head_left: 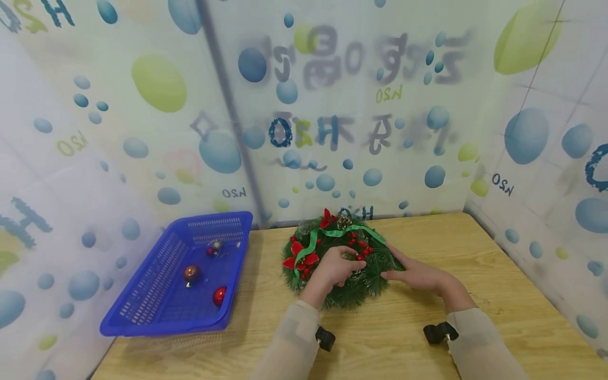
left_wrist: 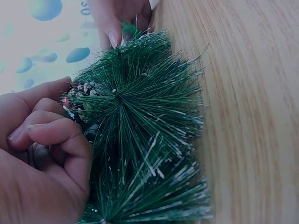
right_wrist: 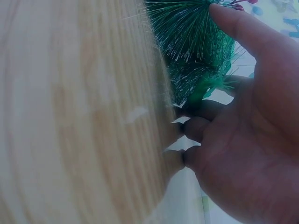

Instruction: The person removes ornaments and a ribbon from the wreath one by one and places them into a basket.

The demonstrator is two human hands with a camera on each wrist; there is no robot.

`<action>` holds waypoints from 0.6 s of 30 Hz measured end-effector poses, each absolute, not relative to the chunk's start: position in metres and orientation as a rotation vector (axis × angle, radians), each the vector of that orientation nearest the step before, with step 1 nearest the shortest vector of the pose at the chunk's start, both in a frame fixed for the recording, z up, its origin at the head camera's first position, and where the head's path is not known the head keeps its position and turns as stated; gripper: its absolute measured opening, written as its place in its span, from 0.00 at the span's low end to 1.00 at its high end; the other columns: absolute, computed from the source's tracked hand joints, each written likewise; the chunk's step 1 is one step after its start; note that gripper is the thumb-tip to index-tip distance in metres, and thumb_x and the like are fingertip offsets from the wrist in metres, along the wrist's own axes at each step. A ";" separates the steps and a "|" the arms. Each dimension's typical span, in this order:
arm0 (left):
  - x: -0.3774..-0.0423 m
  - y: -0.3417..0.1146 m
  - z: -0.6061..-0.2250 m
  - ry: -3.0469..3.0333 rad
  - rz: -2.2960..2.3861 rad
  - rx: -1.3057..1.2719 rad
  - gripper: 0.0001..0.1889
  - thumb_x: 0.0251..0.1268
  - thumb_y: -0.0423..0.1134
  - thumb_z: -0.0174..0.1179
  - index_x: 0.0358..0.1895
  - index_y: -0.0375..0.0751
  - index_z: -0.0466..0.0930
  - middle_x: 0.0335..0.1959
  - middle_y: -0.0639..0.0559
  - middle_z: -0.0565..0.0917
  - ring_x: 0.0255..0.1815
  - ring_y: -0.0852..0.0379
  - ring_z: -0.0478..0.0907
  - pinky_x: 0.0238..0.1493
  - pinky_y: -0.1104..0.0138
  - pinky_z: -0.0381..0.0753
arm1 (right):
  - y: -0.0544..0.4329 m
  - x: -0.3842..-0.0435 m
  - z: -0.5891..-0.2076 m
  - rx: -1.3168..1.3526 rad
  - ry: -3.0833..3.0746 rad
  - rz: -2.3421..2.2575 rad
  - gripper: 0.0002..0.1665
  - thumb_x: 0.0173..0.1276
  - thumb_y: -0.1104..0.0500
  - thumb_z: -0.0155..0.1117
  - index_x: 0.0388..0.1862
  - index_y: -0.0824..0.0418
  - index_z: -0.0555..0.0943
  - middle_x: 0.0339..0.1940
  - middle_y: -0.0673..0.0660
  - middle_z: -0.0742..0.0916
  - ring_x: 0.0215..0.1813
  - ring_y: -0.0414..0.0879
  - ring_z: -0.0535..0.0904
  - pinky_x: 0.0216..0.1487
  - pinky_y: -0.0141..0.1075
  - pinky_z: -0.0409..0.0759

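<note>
A green wreath (head_left: 353,293) with frosted tips lies on the table in the head view. It carries red flowers (head_left: 304,257), red berries (head_left: 364,248) and pinecones (head_left: 344,221). A green ribbon (head_left: 313,243) runs loosely across its top, from the left flower to the right edge. My left hand (head_left: 334,266) holds the inner part of the wreath, with fingers curled beside a small pinecone (left_wrist: 83,91). At the right edge my right hand (head_left: 423,275) grips the wreath, thumb on the needles and fingers behind, against the ribbon's end (right_wrist: 205,88).
To the left stands a blue plastic basket (head_left: 228,311) with a brown bauble (head_left: 192,274), a red bauble (head_left: 219,296) and small ornaments (head_left: 216,246). A printed curtain (head_left: 332,184) hangs behind the wooden table (head_left: 380,343).
</note>
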State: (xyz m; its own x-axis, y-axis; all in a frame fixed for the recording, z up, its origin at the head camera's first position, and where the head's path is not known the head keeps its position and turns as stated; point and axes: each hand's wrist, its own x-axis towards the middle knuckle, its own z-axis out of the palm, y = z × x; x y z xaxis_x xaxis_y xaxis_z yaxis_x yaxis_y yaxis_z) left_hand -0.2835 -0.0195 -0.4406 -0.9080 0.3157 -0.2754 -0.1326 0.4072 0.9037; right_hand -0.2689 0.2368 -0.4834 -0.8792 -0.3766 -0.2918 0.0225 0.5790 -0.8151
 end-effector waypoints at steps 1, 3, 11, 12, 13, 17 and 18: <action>-0.283 -0.020 -0.440 2.260 1.513 0.155 0.24 0.75 0.47 0.69 0.69 0.48 0.79 0.12 0.59 0.64 0.10 0.61 0.50 0.17 0.66 0.60 | 0.237 -0.269 -0.484 -0.284 2.377 -1.235 0.62 0.79 0.35 0.62 0.90 0.45 0.30 0.90 0.67 0.40 0.88 0.76 0.38 0.78 0.76 0.54; -0.282 -0.020 -0.441 2.252 1.525 0.149 0.24 0.75 0.47 0.68 0.70 0.47 0.79 0.12 0.59 0.64 0.10 0.62 0.50 0.18 0.67 0.59 | 0.236 -0.269 -0.484 -0.283 2.378 -1.232 0.62 0.79 0.35 0.62 0.90 0.45 0.30 0.90 0.67 0.40 0.88 0.76 0.38 0.78 0.76 0.54; -0.280 -0.021 -0.441 2.238 1.546 0.149 0.23 0.76 0.47 0.68 0.69 0.48 0.79 0.12 0.59 0.62 0.11 0.62 0.50 0.18 0.67 0.59 | 0.236 -0.267 -0.483 -0.277 2.372 -1.230 0.62 0.79 0.35 0.62 0.90 0.46 0.30 0.90 0.67 0.40 0.88 0.76 0.38 0.78 0.76 0.54; -0.280 -0.022 -0.441 2.236 1.548 0.150 0.23 0.76 0.47 0.68 0.69 0.48 0.79 0.12 0.59 0.62 0.11 0.62 0.50 0.18 0.67 0.59 | 0.236 -0.267 -0.483 -0.278 2.372 -1.231 0.62 0.79 0.35 0.62 0.90 0.47 0.30 0.90 0.67 0.40 0.88 0.76 0.37 0.78 0.76 0.54; -0.280 -0.022 -0.441 2.236 1.549 0.152 0.23 0.76 0.47 0.68 0.69 0.48 0.79 0.12 0.59 0.62 0.11 0.62 0.50 0.18 0.67 0.59 | 0.236 -0.267 -0.483 -0.279 2.372 -1.232 0.62 0.79 0.35 0.62 0.90 0.47 0.30 0.90 0.67 0.39 0.88 0.76 0.37 0.78 0.76 0.53; -0.280 -0.022 -0.442 2.239 1.550 0.164 0.23 0.76 0.47 0.68 0.69 0.47 0.79 0.12 0.59 0.62 0.11 0.62 0.50 0.18 0.67 0.59 | 0.236 -0.267 -0.482 -0.285 2.373 -1.231 0.62 0.79 0.35 0.62 0.90 0.46 0.30 0.90 0.67 0.39 0.88 0.76 0.37 0.79 0.76 0.53; -0.280 -0.022 -0.442 2.238 1.552 0.166 0.23 0.76 0.47 0.68 0.69 0.47 0.79 0.12 0.59 0.62 0.11 0.62 0.50 0.18 0.67 0.59 | 0.236 -0.267 -0.482 -0.286 2.373 -1.231 0.63 0.79 0.35 0.62 0.90 0.46 0.30 0.90 0.67 0.39 0.88 0.76 0.37 0.79 0.76 0.53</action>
State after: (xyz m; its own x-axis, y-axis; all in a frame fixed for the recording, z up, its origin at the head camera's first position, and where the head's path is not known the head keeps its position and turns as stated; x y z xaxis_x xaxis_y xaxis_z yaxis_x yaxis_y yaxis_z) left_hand -0.2799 -0.0224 -0.4415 -0.9089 0.3236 -0.2631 -0.1329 0.3732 0.9182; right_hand -0.2674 0.2358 -0.4816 -0.8777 -0.3789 -0.2935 0.0218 0.5802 -0.8142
